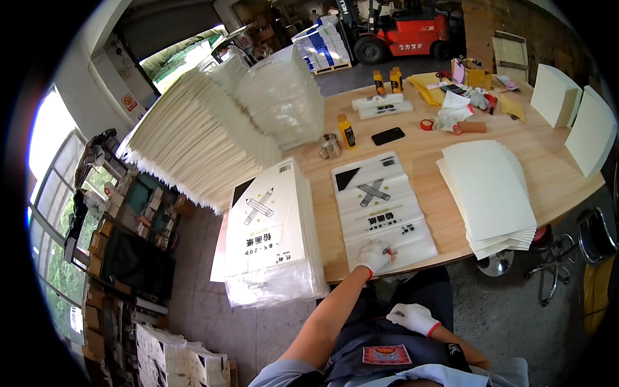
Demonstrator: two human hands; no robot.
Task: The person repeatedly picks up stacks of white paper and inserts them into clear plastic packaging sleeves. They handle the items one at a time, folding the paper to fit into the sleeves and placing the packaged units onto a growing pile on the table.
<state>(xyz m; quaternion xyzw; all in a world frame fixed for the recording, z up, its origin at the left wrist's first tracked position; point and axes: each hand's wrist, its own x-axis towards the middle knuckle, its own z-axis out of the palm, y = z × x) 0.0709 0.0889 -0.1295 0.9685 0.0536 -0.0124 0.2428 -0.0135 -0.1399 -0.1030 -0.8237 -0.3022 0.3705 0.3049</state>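
I'm in a workshop that doubles as a warehouse.
Printed sleeves (pixel 377 200) and white sheets (pixel 487 190) share my wooden table (pixel 422 171); beyond it stand a red forklift (pixel 418 33) and a loaded pallet (pixel 333 68) (near a wide open doorway (pixel 182 62)).

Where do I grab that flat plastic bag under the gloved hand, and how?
I'd pinch the plastic bag at its near right corner, coming from the person's side. It lies flat, so there's little to grab in the middle. That corner is close to the table edge, and the left hand only covers the near end further left.
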